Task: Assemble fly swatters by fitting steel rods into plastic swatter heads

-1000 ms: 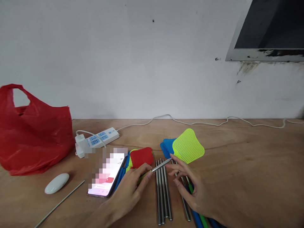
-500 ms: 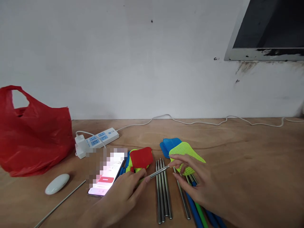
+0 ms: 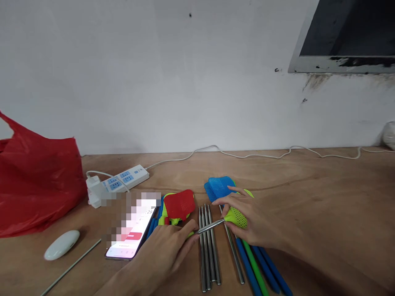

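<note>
My left hand [image 3: 173, 242] is closed around a slim metal rod [image 3: 211, 227], with a bit of yellow-green showing at its fingers. A yellow-green mesh fly swatter head [image 3: 236, 218] is in my right hand [image 3: 251, 222], bent within the curled fingers. Its narrow neck meets the rod's tip; how far the tip goes in, I cannot tell. Under the rod lies a row of several metal rods [image 3: 210, 255], and a single one [image 3: 233, 255] lies right of them. Blue swatter heads [image 3: 219, 187] lie beyond my right hand. A red swatter head [image 3: 179, 204] tops a pile beyond my left hand.
Blue handles [image 3: 248, 263] and a green handle [image 3: 255, 267] lie at the front right. Left are a lit phone [image 3: 131, 234], a white oval object [image 3: 62, 245], a thin rod [image 3: 72, 266], a power strip [image 3: 135, 174] and a red plastic bag [image 3: 40, 185]. A white cable [image 3: 247, 156] runs along the wall.
My right hand has taken hold of the yellow-green swatter head, which lay on the table behind it, and brought its neck to the rod's tip. My left hand keeps the rod.
</note>
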The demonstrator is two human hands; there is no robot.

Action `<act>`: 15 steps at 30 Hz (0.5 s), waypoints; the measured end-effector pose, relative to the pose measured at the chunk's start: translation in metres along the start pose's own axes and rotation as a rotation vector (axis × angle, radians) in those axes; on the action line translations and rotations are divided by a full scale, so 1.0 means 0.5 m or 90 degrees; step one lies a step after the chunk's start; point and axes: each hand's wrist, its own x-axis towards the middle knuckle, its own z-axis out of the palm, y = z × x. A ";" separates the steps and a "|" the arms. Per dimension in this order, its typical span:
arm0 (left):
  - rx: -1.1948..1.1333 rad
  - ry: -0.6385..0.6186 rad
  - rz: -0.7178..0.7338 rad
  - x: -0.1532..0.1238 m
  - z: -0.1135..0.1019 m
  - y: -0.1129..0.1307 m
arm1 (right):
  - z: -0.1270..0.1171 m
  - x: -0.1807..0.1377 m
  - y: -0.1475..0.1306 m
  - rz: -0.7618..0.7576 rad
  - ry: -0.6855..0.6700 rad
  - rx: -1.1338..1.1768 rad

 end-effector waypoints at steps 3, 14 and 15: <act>0.030 -0.007 0.000 -0.003 -0.001 0.007 | 0.001 0.001 -0.004 0.021 -0.016 0.030; 0.044 0.063 0.005 -0.064 -0.036 -0.018 | -0.026 -0.049 0.019 0.127 0.014 0.182; 0.035 0.060 0.007 -0.069 -0.039 -0.021 | -0.026 -0.052 0.022 0.130 0.007 0.182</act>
